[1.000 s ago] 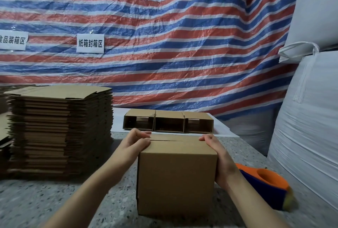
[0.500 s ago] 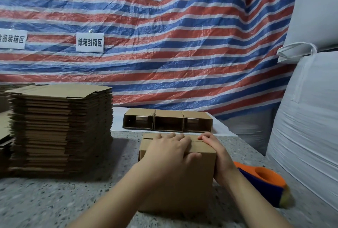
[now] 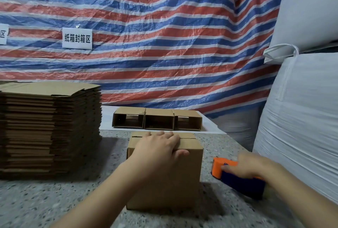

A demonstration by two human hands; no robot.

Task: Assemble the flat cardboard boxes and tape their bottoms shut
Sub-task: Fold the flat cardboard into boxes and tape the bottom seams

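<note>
A brown cardboard box (image 3: 175, 182) stands on the speckled table (image 3: 36, 202) in front of me, its folded flaps facing up with a seam between them. My left hand (image 3: 161, 147) lies flat on those flaps and presses them down, thumb over the front edge. To the right, my right hand (image 3: 250, 165) grips an orange and blue tape dispenser (image 3: 236, 178) that sits on the table beside the box. The hand is blurred.
A tall stack of flat cardboard boxes (image 3: 49, 127) stands at the left. Three assembled boxes (image 3: 157, 120) lie on their sides on a white sheet at the back. Large white sacks (image 3: 300, 127) crowd the right edge. A striped tarp hangs behind.
My left hand slid from the box's left side onto its top flaps. My right hand left the box's right side and took hold of the tape dispenser.
</note>
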